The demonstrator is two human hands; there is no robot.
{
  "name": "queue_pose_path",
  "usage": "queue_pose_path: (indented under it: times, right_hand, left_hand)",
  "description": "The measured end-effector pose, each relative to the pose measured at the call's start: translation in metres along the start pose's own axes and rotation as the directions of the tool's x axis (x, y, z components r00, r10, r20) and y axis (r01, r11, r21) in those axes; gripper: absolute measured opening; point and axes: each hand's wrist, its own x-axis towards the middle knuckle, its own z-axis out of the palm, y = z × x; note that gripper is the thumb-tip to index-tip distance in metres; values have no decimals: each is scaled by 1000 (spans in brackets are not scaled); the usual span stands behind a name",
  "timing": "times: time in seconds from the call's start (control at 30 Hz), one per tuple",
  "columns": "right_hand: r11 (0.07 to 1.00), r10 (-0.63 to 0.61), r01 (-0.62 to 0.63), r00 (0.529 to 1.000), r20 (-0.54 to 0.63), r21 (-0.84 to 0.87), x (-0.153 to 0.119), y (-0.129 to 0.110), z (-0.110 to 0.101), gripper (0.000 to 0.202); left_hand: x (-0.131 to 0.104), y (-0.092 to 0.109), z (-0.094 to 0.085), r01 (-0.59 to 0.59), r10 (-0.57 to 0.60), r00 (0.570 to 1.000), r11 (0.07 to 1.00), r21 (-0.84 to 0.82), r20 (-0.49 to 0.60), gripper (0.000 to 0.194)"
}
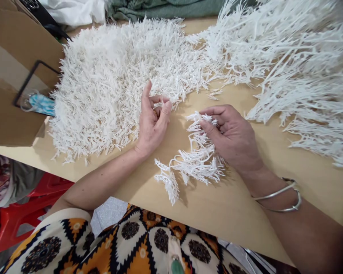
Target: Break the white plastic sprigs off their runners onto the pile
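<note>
My right hand (pixel 234 137) pinches the upper end of a clump of white, branching, twig-like plastic strands (pixel 200 160) between thumb and fingers. The rest of that clump hangs down and trails across the table toward me. My left hand (pixel 154 121) is at the edge of a large pile of short white sprigs (pixel 111 83). Its thumb and a bent finger come together at the tips while another finger points up. Whatever may be between those tips is too small to make out.
Longer white branching strands (pixel 308 72) lie heaped on the right of the wooden table (pixel 246 213). A cardboard box (pixel 20 76) stands at the left, with a blue-and-white mask (pixel 42 104) by it. Green cloth (pixel 160 8) lies behind. Red stools (pixel 20 217) are below left.
</note>
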Motion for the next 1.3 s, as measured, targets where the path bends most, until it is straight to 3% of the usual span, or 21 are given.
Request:
queue_pose_path:
  times: [0.1,0.17,0.27,0.43,0.6,0.8,0.93,1.07,1.13,1.2,1.3]
  right_hand:
    - [998,13,-13,1000,10,54,0,-1,-1,15]
    - [997,20,-21,1000,18,80,0,-1,-1,16]
    - [996,21,-23,999,33,83,-1,-2,-3,18]
    - [997,11,-16,998,56,78,0,-3,-3,17]
    - [1000,-8,9,999,49,-14,-2,0,-1,16]
    - [996,-48,52,997,59,-71,-2,-2,3,9]
    - [994,-46,55,995,92,-98,-2,-6,2,7]
    - [995,-37,46,994,101,-91,-2,-6,2,4]
    - [999,-20,23,996,84,-41,-3,-4,3,3]
    - [1000,4,-4,997,72,9,-4,-1,3,7]
    - [997,37,-41,997,73,60,-5,3,3,12]
  left_hand:
    - [-2,12,-1,6,-6,1000,1000,7,14,70]
    - [-3,21,-3,-18,16,999,999,37,51,58]
    - [-2,28,-5,-83,67,978,994,73,199,36]
    - [-1,25,-3,-191,139,914,976,102,382,29]
    - [1,27,-5,-213,152,910,970,121,387,26]
    - [2,35,-9,-148,130,901,989,10,414,31]
    - [0,29,-6,-22,50,928,996,-81,368,36]
    - [3,13,-3,118,-91,988,965,-233,124,37]
    - [5,5,-2,117,-115,993,965,-236,23,34]
    - [5,-2,-1,79,-82,997,979,-189,-9,34]
    - [2,-5,1,8,-10,1000,992,-123,-16,51]
